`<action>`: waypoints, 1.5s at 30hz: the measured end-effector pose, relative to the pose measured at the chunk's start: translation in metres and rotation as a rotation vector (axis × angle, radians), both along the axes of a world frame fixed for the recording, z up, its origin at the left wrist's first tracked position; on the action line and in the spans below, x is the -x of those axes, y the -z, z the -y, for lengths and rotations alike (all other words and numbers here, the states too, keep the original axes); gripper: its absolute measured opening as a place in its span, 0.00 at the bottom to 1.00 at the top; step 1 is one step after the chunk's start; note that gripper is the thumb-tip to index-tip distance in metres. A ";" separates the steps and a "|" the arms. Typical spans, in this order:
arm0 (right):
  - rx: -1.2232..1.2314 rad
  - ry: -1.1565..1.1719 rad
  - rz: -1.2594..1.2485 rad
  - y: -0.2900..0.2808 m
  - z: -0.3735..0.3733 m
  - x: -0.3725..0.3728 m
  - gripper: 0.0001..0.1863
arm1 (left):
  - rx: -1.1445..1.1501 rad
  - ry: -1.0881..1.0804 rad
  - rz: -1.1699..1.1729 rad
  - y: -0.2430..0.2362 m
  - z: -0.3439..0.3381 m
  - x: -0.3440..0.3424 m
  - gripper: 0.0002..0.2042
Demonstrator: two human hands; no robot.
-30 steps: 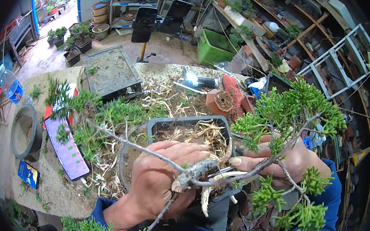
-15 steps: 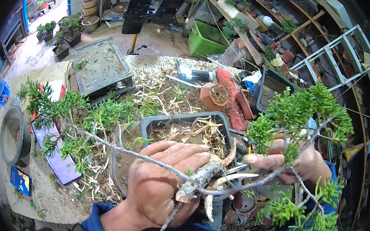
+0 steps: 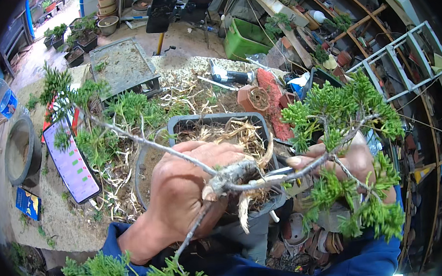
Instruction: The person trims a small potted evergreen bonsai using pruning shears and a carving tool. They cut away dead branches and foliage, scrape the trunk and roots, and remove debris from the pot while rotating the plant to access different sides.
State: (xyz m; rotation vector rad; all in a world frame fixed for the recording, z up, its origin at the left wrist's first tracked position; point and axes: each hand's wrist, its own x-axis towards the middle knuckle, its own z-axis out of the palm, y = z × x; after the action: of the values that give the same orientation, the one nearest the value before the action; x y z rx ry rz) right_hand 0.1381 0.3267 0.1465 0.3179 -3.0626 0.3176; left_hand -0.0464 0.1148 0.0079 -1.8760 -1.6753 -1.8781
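My left hand (image 3: 179,197) is wrapped round the trunk of a small juniper (image 3: 237,172), which has pale bare wood and peeled strips at its cut parts. Thin branches with green foliage spread to both sides and toward me. My right hand (image 3: 358,158), partly behind a branch and foliage, grips a slim hand tool with a bright metal tip (image 3: 279,172). That tip lies against the stripped wood; the tool's exact kind is hidden. Below the trunk stands a dark rectangular plastic pot (image 3: 216,117), holding soil and wood shavings.
A lit phone (image 3: 73,164) lies left on the table, near a round grey pot (image 3: 11,156). Behind are a grey turntable stand (image 3: 122,62), a power tool (image 3: 231,75), a brown hexagonal pot (image 3: 253,98) and a red strip (image 3: 274,112). Shavings and clippings litter the tabletop.
The juniper has tilted a little, and its lower foliage shows more near my lap. Both hands keep their hold; the tool's metal tip is still at the stripped wood. The view has shifted slightly.
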 end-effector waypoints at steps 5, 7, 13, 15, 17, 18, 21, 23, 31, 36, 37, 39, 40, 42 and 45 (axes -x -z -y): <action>-0.319 -0.080 0.157 -0.005 0.004 0.001 0.24 | 0.000 -0.016 -0.008 -0.003 -0.001 -0.002 0.12; -0.138 -0.054 0.100 -0.009 0.005 0.005 0.26 | 0.011 -0.010 0.010 -0.003 0.000 -0.003 0.12; -0.216 -0.161 -0.041 -0.009 0.008 0.012 0.27 | -0.109 -0.023 -0.009 0.001 -0.005 -0.001 0.10; -0.182 -0.188 -0.065 -0.004 0.006 0.015 0.26 | -0.129 -0.010 -0.003 0.000 -0.007 -0.001 0.09; -0.226 -0.155 -0.049 -0.006 0.002 0.012 0.22 | -0.098 0.026 0.007 -0.003 -0.005 0.000 0.08; -0.295 -0.119 0.027 -0.010 0.001 0.009 0.19 | -0.168 -0.036 -0.017 -0.005 -0.005 -0.003 0.06; -0.232 -0.093 -0.020 -0.012 -0.001 -0.002 0.15 | -0.099 0.013 0.031 -0.010 -0.001 -0.003 0.05; -0.296 -0.118 0.057 -0.005 0.001 -0.008 0.16 | -0.031 -0.002 -0.004 -0.009 0.000 -0.002 0.05; -0.007 0.109 -0.113 0.007 -0.004 -0.067 0.21 | 0.169 0.107 -0.014 -0.003 0.010 0.025 0.17; 0.708 0.522 -0.078 0.055 0.014 -0.125 0.21 | 0.274 0.035 0.166 -0.006 0.027 0.013 0.18; 0.854 0.600 -0.020 0.067 0.021 -0.134 0.21 | 0.339 -0.088 0.141 -0.002 0.039 0.003 0.20; 1.102 0.477 0.027 0.094 0.039 -0.150 0.27 | 0.262 -0.105 0.279 0.008 0.056 -0.015 0.25; 1.258 0.557 0.079 0.106 0.051 -0.160 0.27 | 0.350 -0.192 -0.002 0.011 0.061 -0.015 0.27; 1.530 0.600 0.103 0.133 0.074 -0.175 0.25 | 0.377 -0.209 0.120 0.018 0.068 -0.020 0.28; 1.922 0.454 0.029 0.177 0.096 -0.190 0.14 | 0.395 -0.146 0.298 0.016 0.066 -0.009 0.28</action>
State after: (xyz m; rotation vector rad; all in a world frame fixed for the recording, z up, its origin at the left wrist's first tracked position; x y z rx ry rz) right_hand 0.3276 0.2308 -0.0307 -0.4528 -1.4205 2.5272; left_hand -0.0375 0.0493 -0.0083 -1.5731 -2.3563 -1.9587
